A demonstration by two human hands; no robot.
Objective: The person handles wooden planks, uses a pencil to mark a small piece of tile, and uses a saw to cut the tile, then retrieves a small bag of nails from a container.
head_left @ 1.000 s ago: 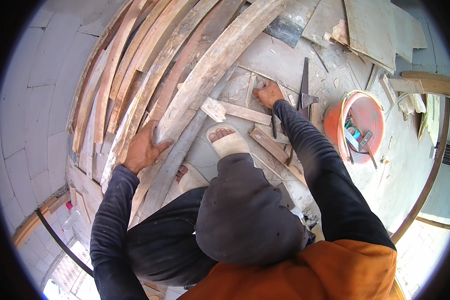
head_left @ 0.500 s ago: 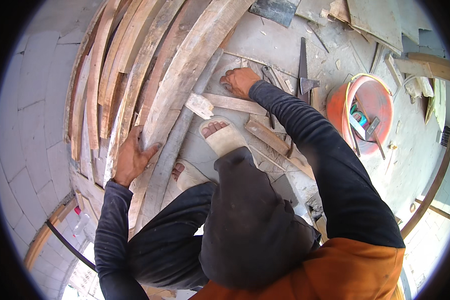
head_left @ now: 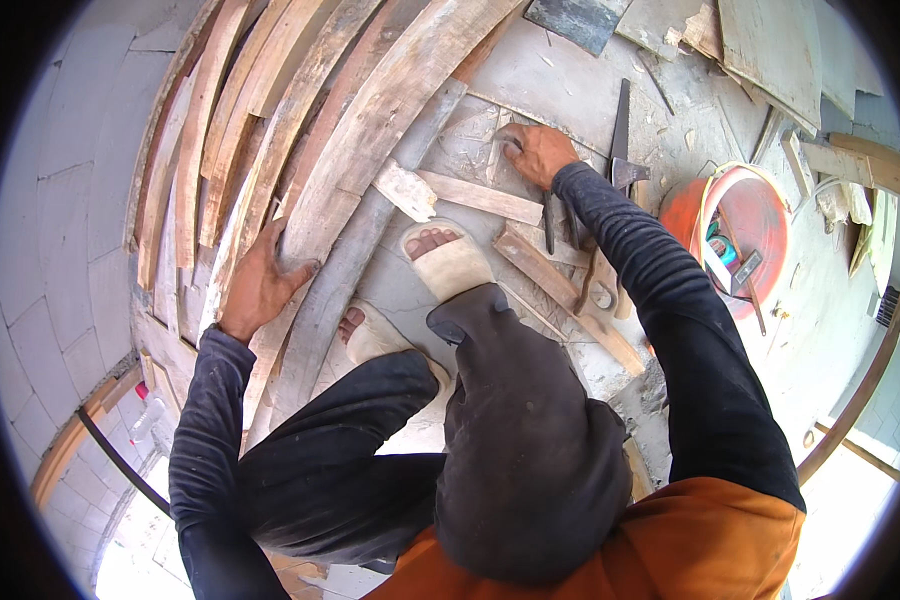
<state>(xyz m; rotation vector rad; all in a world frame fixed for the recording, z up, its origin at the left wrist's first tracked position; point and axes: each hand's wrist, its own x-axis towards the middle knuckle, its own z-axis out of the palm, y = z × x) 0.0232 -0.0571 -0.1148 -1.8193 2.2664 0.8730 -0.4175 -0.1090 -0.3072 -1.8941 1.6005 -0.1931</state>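
My left hand rests on the long wooden beams at the left, its thumb spread from the fingers over the edge of a wide, worn beam. My right hand is low over the floor, fingers curled inward. A thin pale wood strip lies against its fingertips; whether they grip it is hidden. Beneath that wrist, dark tool handles show in part. A short wooden batten and a splintered offcut lie between my hands, just ahead of my sandalled foot.
Right of my right forearm are a handsaw and a dark metal tool head. Farther right stands an orange bucket with tools inside. Boards lean at the far right. A block wall runs along the left.
My right hand has shifted right to the thin strip, its forearm now over the tool handles. The left hand stays on the beams. The whole view has tilted slightly.
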